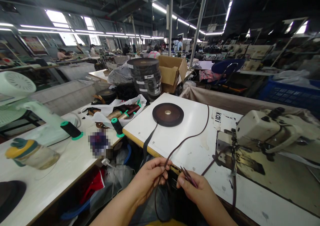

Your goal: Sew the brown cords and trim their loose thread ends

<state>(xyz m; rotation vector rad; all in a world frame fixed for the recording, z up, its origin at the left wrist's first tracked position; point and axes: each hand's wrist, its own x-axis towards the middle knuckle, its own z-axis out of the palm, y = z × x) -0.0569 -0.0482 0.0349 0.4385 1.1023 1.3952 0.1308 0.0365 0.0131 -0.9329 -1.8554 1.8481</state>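
Observation:
My left hand (150, 177) is closed, pinching a thin dark brown strap (190, 138) at the near edge of the white sewing table (190, 152). My right hand (193, 187) is closed too, gripping the strap's short folded ends, which stick up between thumb and fingers. From my hands the strap loops down below the table edge and also runs up across the table past a flat brown tape roll (168, 114). Another stretch leads to the needle area of the sewing machine (265, 132) on the right.
A tall stack of black tape rolls (146, 77) and an open cardboard box (172, 72) stand behind the table. On the left bench sit thread cones (71, 130), a bottle lying on its side (32, 154) and a white fan (17, 85). People work far back.

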